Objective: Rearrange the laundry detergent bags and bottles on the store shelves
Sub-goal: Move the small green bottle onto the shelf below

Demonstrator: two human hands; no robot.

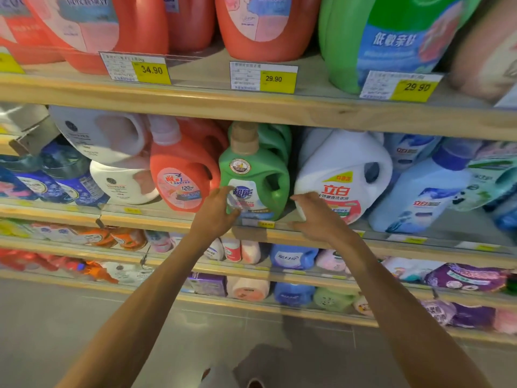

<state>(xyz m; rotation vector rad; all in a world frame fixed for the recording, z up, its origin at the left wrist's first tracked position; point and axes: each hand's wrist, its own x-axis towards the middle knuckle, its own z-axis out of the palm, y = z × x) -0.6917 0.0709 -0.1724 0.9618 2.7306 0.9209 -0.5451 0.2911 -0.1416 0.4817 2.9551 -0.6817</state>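
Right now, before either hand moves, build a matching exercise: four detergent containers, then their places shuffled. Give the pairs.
1. green plastic bottle with tan cap
2. white plastic jug with red lettering
3. orange-red plastic jug with pale pink cap
4. large green bottle with blue label

A. top shelf, behind a yellow 29.90 tag
B. left hand in front of its label
C. right hand at its lower left corner
D. middle shelf, just left of the tan-capped bottle

Pairs: 1-B, 2-C, 3-D, 4-A
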